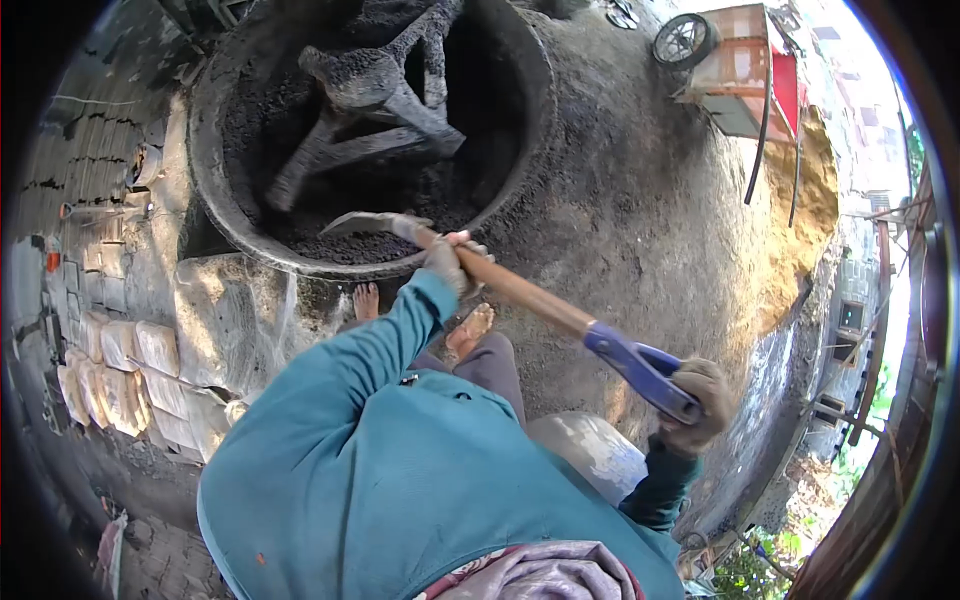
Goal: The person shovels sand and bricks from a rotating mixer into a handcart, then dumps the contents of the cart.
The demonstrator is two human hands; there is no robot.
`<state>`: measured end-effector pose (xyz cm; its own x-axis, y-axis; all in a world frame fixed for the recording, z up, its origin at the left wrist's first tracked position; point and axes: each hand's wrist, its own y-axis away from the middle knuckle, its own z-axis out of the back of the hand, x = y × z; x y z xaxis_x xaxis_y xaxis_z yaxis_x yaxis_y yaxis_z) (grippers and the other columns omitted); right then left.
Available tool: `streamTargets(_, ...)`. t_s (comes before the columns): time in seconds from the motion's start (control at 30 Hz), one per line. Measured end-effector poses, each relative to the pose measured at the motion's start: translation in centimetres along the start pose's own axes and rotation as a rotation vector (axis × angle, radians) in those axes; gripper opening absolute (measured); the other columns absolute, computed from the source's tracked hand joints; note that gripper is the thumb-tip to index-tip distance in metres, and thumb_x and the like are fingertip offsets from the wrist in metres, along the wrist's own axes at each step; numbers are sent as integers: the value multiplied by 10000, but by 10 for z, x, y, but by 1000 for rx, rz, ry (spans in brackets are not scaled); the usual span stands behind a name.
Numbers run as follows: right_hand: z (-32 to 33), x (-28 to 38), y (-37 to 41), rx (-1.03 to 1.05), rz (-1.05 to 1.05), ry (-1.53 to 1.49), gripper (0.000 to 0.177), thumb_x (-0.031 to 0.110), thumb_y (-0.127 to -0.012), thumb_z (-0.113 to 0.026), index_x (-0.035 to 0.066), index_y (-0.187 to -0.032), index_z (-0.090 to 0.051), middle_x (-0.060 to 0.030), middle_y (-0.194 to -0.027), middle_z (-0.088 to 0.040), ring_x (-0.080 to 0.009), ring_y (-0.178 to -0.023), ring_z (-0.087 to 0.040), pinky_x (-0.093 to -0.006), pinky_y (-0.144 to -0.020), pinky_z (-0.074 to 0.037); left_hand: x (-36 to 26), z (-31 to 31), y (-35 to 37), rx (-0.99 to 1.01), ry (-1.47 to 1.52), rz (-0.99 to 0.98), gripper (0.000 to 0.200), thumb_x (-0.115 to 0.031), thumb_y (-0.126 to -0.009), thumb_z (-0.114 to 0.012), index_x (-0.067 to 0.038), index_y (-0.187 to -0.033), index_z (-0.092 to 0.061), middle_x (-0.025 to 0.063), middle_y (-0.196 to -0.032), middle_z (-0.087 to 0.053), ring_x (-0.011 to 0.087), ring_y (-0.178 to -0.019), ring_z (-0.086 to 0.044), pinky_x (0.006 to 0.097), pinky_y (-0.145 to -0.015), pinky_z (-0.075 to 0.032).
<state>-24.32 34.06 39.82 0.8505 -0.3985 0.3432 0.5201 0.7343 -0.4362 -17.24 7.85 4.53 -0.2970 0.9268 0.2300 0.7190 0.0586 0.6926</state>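
Observation:
A shovel point(525, 293) with a wooden shaft and a blue D-shaped handle slants across my front. My left hand point(453, 266) is wrapped around the shaft close to the blade. At the other end, my right hand point(695, 405) grips the blue handle. The shovel's blade reaches over the near rim of a large round mixing pan point(543, 95). Dark, crumbly material point(262, 125) lies inside that pan. Above it stands a metal frame of mixing arms point(375, 95), caked with the same material and slightly blurred.
My bare feet point(470, 330) are by the pan's near rim. A pale, smeared container or sack point(592, 452) is beside my right leg. Stacked bags point(115, 370) lie at left. A wheeled cart point(735, 60) stands at the upper right, near a sand pile point(803, 215).

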Motion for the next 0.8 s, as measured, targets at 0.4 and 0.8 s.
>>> streamTargets(0.4, 154, -68, -116, 53, 480, 181, 92, 109, -802, -711, 24, -781, -681, -124, -650, -627, -315, -599, -643, -465, -602, -564, 209, -194, -28, 122, 99, 94, 128, -139, -913, -633, -108, -830, -540, 68, -707, -620, 270, -680, -642, 487, -783, -568)
streamTargets(0.8, -32, -156, -235, 866, 719, 452, 155, 193, -658, -717, 114, -718, -599, -47, -668, -579, -270, -740, -648, -445, -720, -531, 136, -185, -161, -71, -156, 28, 312, -397, -964, -635, -117, -1066, -545, 84, -887, -629, 277, -780, -656, 498, -715, -579)
